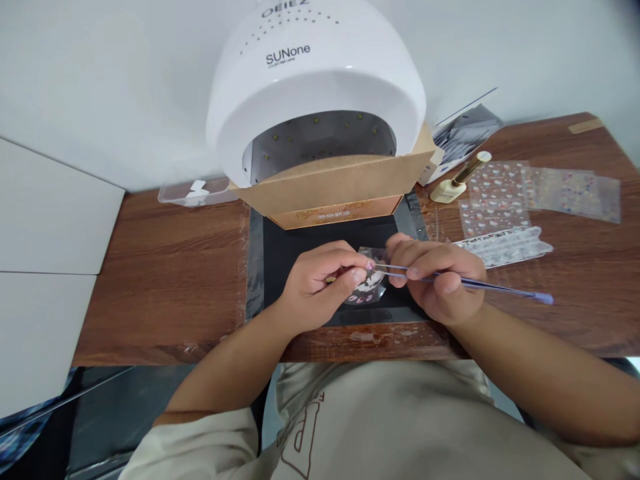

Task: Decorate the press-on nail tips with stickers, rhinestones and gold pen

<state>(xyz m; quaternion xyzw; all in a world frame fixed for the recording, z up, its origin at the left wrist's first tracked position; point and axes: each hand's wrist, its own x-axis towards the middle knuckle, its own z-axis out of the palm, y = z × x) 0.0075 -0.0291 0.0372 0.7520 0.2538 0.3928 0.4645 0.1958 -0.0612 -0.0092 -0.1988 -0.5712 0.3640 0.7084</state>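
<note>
My left hand (323,283) is closed, its thumb and forefinger pinching a small pink false nail (370,265). My right hand (443,273) is wrapped round a pair of purple-blue tweezers (505,289), whose thin tips reach to the false nail between my left fingertips. Whether the tips touch it, I cannot tell. Under both hands lies a clear plastic packet (383,291) with white shapes and several small pink nail pieces (361,299) along its lower edge. My left thumb and right fingers hide part of it. A black mat (280,247) is beneath.
A white nail lamp (315,87) stands on a cardboard box (330,183) behind the mat. At the right are a polish bottle (449,191), sticker sheets (495,193), a clear plastic strip (515,247) and a box of packets (465,137). A clear tray (215,192) sits left.
</note>
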